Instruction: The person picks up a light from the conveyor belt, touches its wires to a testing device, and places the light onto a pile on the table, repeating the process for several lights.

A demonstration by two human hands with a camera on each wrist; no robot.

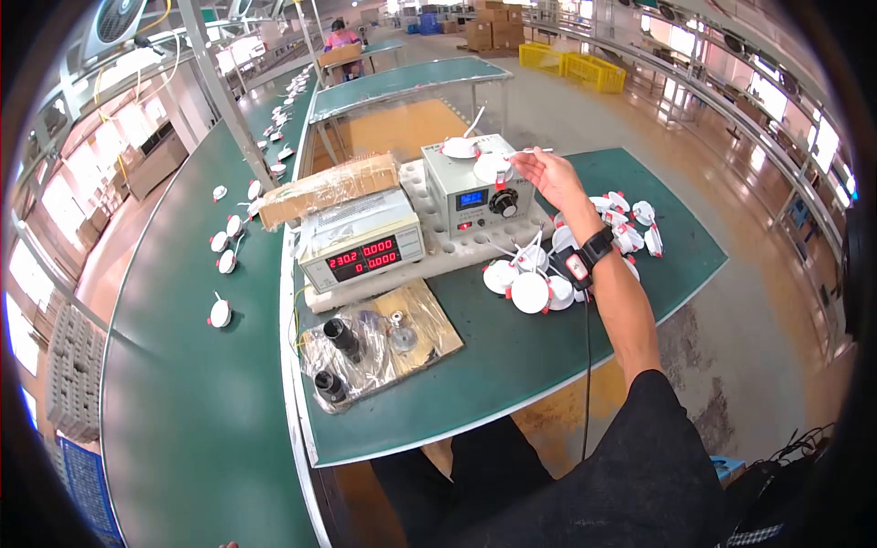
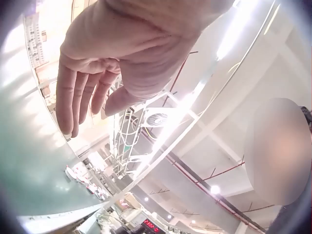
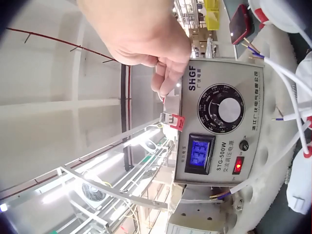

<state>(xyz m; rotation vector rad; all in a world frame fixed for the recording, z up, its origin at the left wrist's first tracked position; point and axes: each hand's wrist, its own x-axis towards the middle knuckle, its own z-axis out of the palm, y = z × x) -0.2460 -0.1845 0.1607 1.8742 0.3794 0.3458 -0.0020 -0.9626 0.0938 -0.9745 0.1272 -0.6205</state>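
Observation:
At the top front edge of a grey box with dial and blue display (image 1: 493, 208), my right hand (image 1: 553, 183) pinches the edge of a round white lamp (image 1: 491, 167) with red clips. In the right wrist view my right hand (image 3: 151, 44) has its fingers curled at the lamp, whose red clip (image 3: 176, 121) hangs beside the box (image 3: 224, 161); the exact grip is partly hidden. A second white lamp (image 1: 459, 147) lies on top of the box. My left hand (image 2: 126, 53) holds nothing, fingers loosely bent, above the green surface (image 2: 34, 161).
Several white lamps (image 1: 531, 292) lie piled on the green table (image 1: 429, 411) at right. Left of the box stand a meter with red digits (image 1: 361, 256) and a cardboard piece (image 1: 329, 190); a wrapped board (image 1: 438, 320) with black cylinders lies in front. More lamps (image 1: 220, 313) line the left surface.

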